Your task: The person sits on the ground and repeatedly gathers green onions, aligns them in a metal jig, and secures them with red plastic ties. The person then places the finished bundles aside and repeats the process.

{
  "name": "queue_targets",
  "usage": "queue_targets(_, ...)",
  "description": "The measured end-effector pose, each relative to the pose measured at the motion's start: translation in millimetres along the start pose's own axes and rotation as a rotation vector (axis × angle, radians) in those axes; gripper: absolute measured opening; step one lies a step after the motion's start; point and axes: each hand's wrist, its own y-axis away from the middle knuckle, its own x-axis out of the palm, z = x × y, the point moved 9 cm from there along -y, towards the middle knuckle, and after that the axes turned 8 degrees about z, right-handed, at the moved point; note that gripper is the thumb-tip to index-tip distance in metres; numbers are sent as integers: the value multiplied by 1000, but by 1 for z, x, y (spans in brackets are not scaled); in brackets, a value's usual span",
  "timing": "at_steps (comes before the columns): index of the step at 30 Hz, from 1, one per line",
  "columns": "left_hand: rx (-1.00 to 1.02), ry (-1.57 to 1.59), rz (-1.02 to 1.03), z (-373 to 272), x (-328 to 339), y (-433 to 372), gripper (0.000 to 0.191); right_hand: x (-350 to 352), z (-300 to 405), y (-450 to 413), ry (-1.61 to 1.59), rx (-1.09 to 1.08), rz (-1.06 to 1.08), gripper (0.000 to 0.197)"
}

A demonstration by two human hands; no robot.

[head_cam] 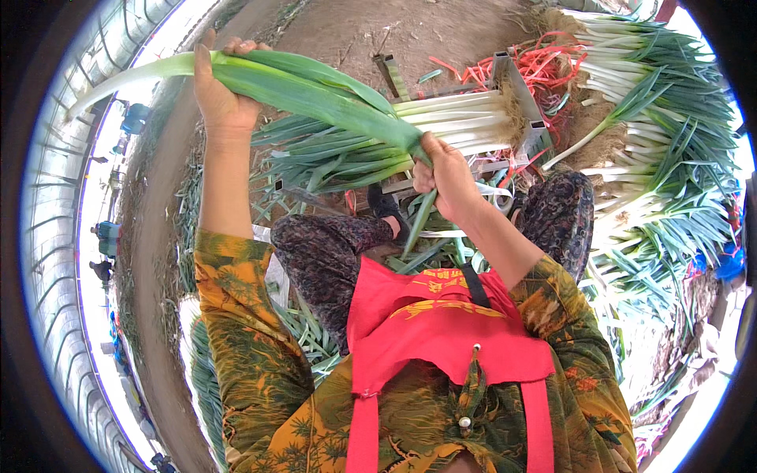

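Note:
My left hand point(227, 94) grips a leek point(313, 97) where its white stalk meets the green leaves; the stalk curves away to the upper left. Lower right of it, my right hand point(446, 177) is closed around the leaf ends, and a leaf tip hangs below the fist. Under the held leek, a bundle of leeks point(473, 118) lies across a metal frame point(523, 88), roots to the right and leaves to the left. The held leaves hide part of that bundle.
A large heap of leeks point(680, 100) fills the right side. Red plastic strips point(547, 65) lie tangled between heap and frame. A white roll point(502, 201) sits near my knee. Loose leaves point(307, 337) cover the ground by my legs. Bare soil point(343, 29) shows beyond the frame.

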Motion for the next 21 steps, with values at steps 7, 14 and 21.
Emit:
queue_targets(7, 73, -576, -348, -96, -29, -29, 40, -103, -4, -26, 813, 176, -24, 32)
queue_targets(14, 180, -2072, 101, -53, -86, -74, 60, -42, 9, -10, 1611, 299, 558, 47)
queue_targets(21, -130, -2260, 711, 194, -122, -11, 64, -46, -7, -23, 1605, 214, 616, 32)
